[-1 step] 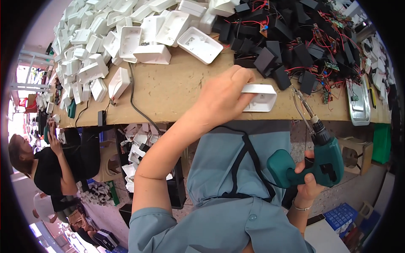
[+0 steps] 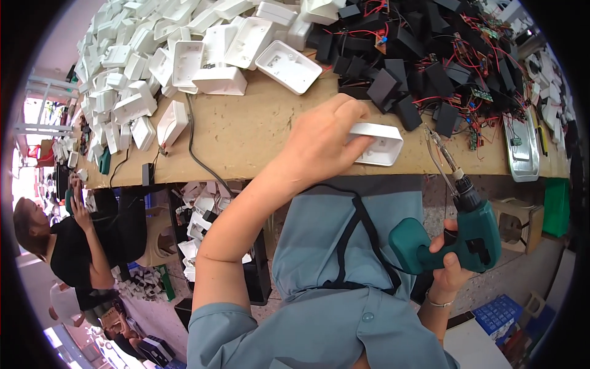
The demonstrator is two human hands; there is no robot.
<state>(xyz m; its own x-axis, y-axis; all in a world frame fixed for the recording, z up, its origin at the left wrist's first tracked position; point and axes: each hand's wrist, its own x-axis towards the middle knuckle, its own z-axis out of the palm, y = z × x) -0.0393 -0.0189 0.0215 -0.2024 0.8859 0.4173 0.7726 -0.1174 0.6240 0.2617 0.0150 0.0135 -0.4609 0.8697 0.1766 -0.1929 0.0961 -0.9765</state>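
Observation:
My left hand (image 2: 326, 136) grips a white plastic housing (image 2: 387, 147), fingers closed round its left end. The housing is a shallow open box, tilted on its long side near the table's front edge. My right hand (image 2: 453, 261) is wrapped round the handle of a green soldering gun (image 2: 478, 237), held in front of the table at the right. Its metal tip and thin feed tube point up toward the tabletop, to the right of the housing and apart from it. Part of the right hand's grip is hidden behind the handle.
White housings (image 2: 132, 101) are heaped at the far left. Black boxes (image 2: 439, 80) with red wires and small circuit boards lie at the far right. A metal tray (image 2: 522, 157) stands at the right edge. A dark cable (image 2: 200, 154) crosses the table. Another person (image 2: 80, 246) works at left.

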